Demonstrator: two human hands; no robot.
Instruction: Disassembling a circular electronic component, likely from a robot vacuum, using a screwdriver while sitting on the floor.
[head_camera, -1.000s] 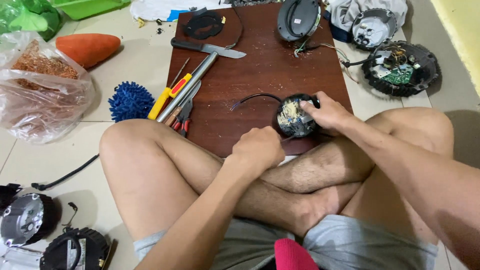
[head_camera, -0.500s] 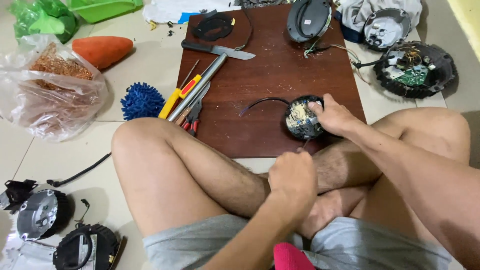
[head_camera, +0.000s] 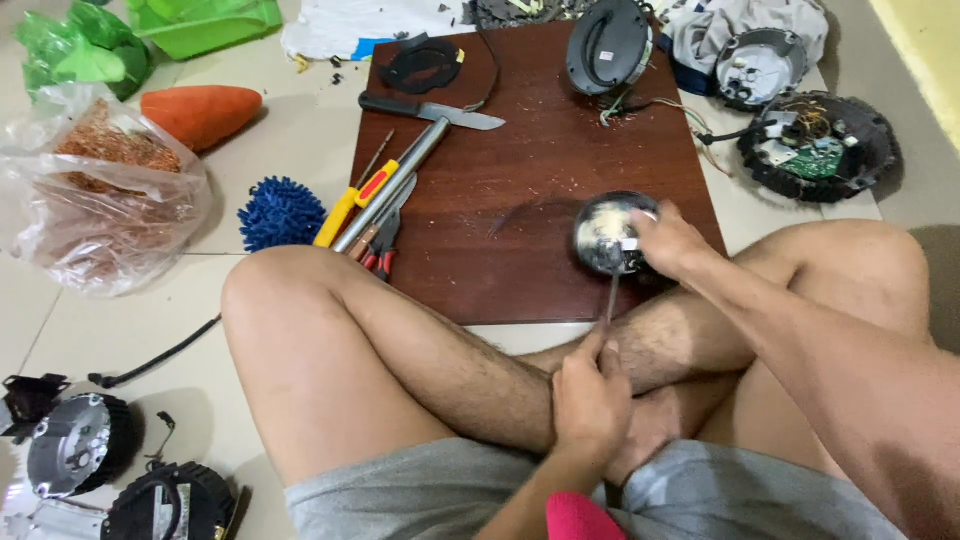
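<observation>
Left hand pulls back with a thin tool

The left hand (head_camera: 592, 400) was up by the near edge of the board (head_camera: 520, 170) a second ago. Now it has come back near the body, low between the legs, closed around a thin tool (head_camera: 610, 300) that points up at the round part (head_camera: 610, 233). The right hand (head_camera: 672, 240) has tipped the round part, so its pale inside now shows brighter.

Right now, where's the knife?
Head view: the knife lies on the brown board, upper left part, blade pointing right, between the black ring-shaped part and the metal rod.
</observation>
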